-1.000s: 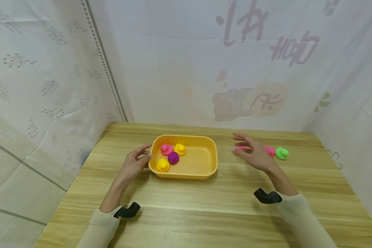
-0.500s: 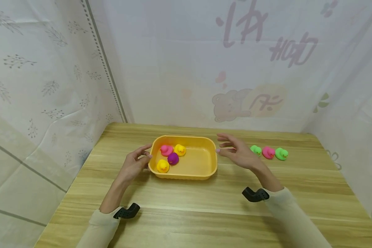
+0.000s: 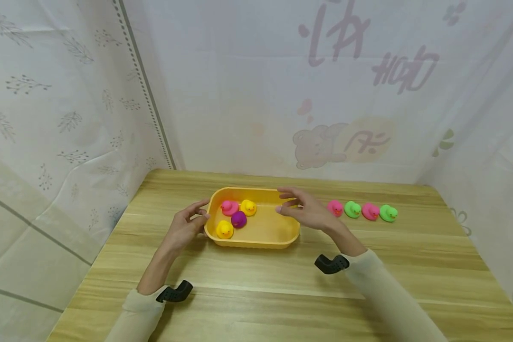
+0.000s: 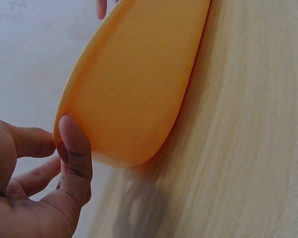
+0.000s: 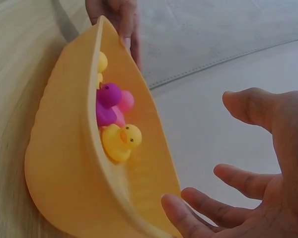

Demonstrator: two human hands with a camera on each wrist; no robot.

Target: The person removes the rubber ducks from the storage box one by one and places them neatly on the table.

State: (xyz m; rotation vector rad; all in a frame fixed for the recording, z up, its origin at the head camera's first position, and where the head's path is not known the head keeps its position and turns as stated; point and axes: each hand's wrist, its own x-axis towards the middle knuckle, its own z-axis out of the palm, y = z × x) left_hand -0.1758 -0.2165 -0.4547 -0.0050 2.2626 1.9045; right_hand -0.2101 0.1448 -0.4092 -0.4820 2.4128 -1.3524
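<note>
A yellow-orange plastic basin (image 3: pixel 261 244) sits on the table. In it, toward the left, are a pink toy duck (image 3: pixel 229 207), a yellow duck (image 3: pixel 248 207), a purple duck (image 3: pixel 239 219) and a second yellow duck (image 3: pixel 224 230). My left hand (image 3: pixel 187 224) pinches the basin's left rim between thumb and fingers, as the left wrist view shows up close. Over the basin's right end hovers my right hand (image 3: pixel 305 209), fingers spread and holding nothing. In the right wrist view its fingers (image 5: pixel 248 181) stand apart above the rim, away from the ducks.
To the right of the basin a row of ducks lies on the wooden table (image 3: pixel 256 294): pink (image 3: pixel 335 208), green (image 3: pixel 352 209), pink (image 3: pixel 370 212) and green (image 3: pixel 388 213). A patterned white curtain (image 3: pixel 239 95) hangs behind the table and at both sides.
My right hand has moved left from the row of ducks to above the basin's right end, uncovering the nearest pink and green ducks. The left hand and the basin have stayed put.
</note>
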